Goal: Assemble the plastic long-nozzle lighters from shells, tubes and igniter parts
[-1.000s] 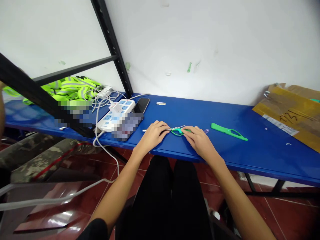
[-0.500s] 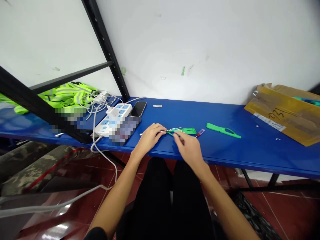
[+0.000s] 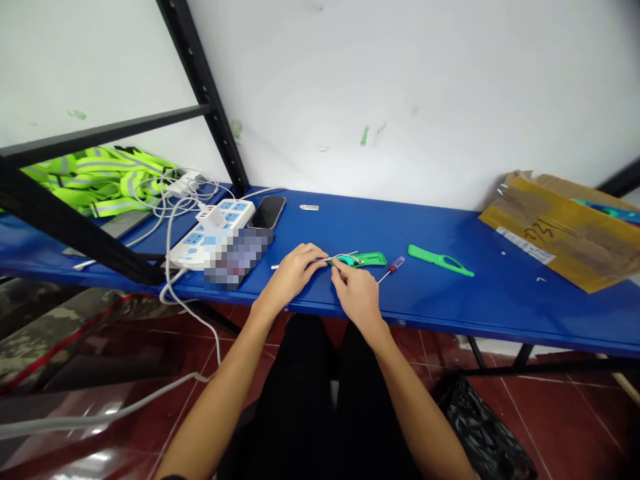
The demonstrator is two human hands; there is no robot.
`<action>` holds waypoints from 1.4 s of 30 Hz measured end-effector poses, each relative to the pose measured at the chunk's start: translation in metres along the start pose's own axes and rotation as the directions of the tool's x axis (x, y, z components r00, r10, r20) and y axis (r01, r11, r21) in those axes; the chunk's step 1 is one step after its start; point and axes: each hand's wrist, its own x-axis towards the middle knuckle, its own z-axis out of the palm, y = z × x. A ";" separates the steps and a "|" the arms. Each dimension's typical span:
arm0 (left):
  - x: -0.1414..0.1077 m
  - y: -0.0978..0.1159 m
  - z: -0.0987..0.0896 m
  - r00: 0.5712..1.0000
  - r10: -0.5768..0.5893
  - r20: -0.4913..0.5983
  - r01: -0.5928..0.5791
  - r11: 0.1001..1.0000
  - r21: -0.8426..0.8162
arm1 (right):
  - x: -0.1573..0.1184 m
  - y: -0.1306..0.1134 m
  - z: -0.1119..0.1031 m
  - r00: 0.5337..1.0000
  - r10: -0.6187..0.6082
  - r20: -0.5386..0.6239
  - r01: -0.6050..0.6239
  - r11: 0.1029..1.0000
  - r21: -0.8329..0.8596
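A narrow green plastic shell point(image 3: 374, 259) with thin pale wires lies on the blue table between my hands. My left hand point(image 3: 300, 269) has its fingers closed on the shell's left end, and a slim metal rod tip point(image 3: 275, 267) sticks out to its left. Close beside it, my right hand point(image 3: 357, 290) pinches at the shell and wires with thumb and forefinger. My fingertips hide the exact spot. Just right of that hand lies a screwdriver point(image 3: 397, 265) with a clear and red handle. Farther right rests a matching green cover point(image 3: 433, 258) with an oval opening.
A white power strip point(image 3: 193, 250) with cables, a phone point(image 3: 267, 212) and a blurred-out flat item point(image 3: 240, 259) lie on the left. A small silvery piece point(image 3: 309, 207) lies farther back. At the right stands a cardboard box point(image 3: 560, 227). A black shelf post point(image 3: 205, 80) rises at the left.
My right hand has moved left along the shell, closer to my left hand, uncovering more of the shell and the screwdriver. The camera view has shifted slightly.
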 end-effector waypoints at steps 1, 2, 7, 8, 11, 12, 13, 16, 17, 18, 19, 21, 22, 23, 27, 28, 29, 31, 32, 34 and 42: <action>0.000 0.000 0.000 1.000 -0.002 0.001 0.002 1.000 -0.010 | 0.000 0.000 -0.001 1.000 0.000 0.006 0.000 1.000 0.020; 0.000 0.001 0.000 1.000 -0.003 0.002 0.003 1.000 -0.021 | 0.000 0.001 -0.003 1.000 0.008 0.025 -0.009 0.999 0.042; 0.002 0.003 -0.001 1.000 -0.010 0.005 0.010 0.999 -0.033 | 0.000 -0.002 -0.007 0.987 0.060 0.150 -0.082 0.986 0.147; 0.002 0.004 -0.001 1.000 -0.014 0.004 0.014 1.000 -0.022 | 0.001 -0.002 -0.009 0.986 0.050 0.156 -0.079 0.980 0.184; 0.001 0.003 -0.001 1.000 -0.022 0.003 0.022 1.000 0.019 | 0.006 0.010 -0.019 0.989 -0.016 0.146 -0.042 0.922 0.384; 0.001 0.003 -0.001 1.000 -0.020 0.003 0.020 0.999 0.029 | 0.009 0.017 -0.025 0.993 -0.036 0.112 -0.017 0.899 0.438; 0.001 0.003 -0.001 1.000 -0.018 0.002 0.018 0.999 0.036 | 0.012 0.027 -0.031 0.997 -0.047 0.055 0.017 0.891 0.453; 0.001 0.005 -0.001 1.000 -0.014 -0.006 0.015 0.999 0.046 | 0.022 0.059 -0.048 0.976 -0.168 -0.139 0.198 0.949 0.245; 0.001 0.006 -0.002 1.000 -0.017 -0.009 0.018 0.999 0.051 | 0.025 0.069 -0.051 0.961 -0.237 -0.143 0.260 0.950 0.172; 0.001 0.007 -0.002 1.000 -0.022 -0.013 0.023 0.998 0.059 | 0.027 0.077 -0.052 0.948 -0.295 -0.120 0.309 0.944 0.118; 0.001 0.008 -0.002 0.999 -0.029 -0.018 0.030 0.997 0.070 | 0.028 0.084 -0.052 0.940 -0.332 -0.082 0.339 0.937 0.088; 0.000 0.010 -0.003 0.999 -0.045 -0.029 0.048 0.993 0.105 | 0.028 0.092 -0.049 0.936 -0.352 -0.008 0.352 0.934 0.067; 0.000 0.010 -0.003 0.998 -0.054 -0.035 0.057 0.990 0.126 | 0.028 0.094 -0.047 0.938 -0.347 0.019 0.346 0.936 0.065; 0.000 0.009 -0.003 0.997 -0.062 -0.039 0.067 0.987 0.145 | 0.027 0.095 -0.045 0.939 -0.342 0.043 0.339 0.938 0.068; 0.000 0.005 -0.002 0.995 -0.078 -0.055 0.086 0.984 0.159 | 0.025 0.091 -0.043 0.940 -0.320 0.117 0.310 0.946 0.098; 0.000 0.004 -0.002 0.995 -0.077 -0.057 0.085 0.984 0.154 | 0.025 0.090 -0.044 0.940 -0.316 0.127 0.304 0.947 0.101; 0.000 0.003 -0.002 0.995 -0.074 -0.060 0.083 0.985 0.153 | 0.025 0.089 -0.045 0.941 -0.311 0.133 0.300 0.949 0.100; 0.000 0.002 -0.002 0.996 -0.068 -0.060 0.077 0.985 0.157 | 0.024 0.088 -0.046 0.943 -0.304 0.137 0.293 0.951 0.094; 0.000 0.002 -0.002 0.996 -0.067 -0.062 0.076 0.986 0.151 | 0.024 0.087 -0.046 0.945 -0.299 0.135 0.289 0.953 0.090; 0.000 0.001 -0.002 0.995 -0.072 -0.064 0.079 0.990 0.117 | 0.023 0.087 -0.046 0.947 -0.291 0.132 0.281 0.955 0.089; 0.001 -0.001 -0.002 0.995 -0.086 -0.057 0.092 0.990 0.108 | 0.022 0.091 -0.039 0.940 -0.328 0.095 0.314 0.940 0.137</action>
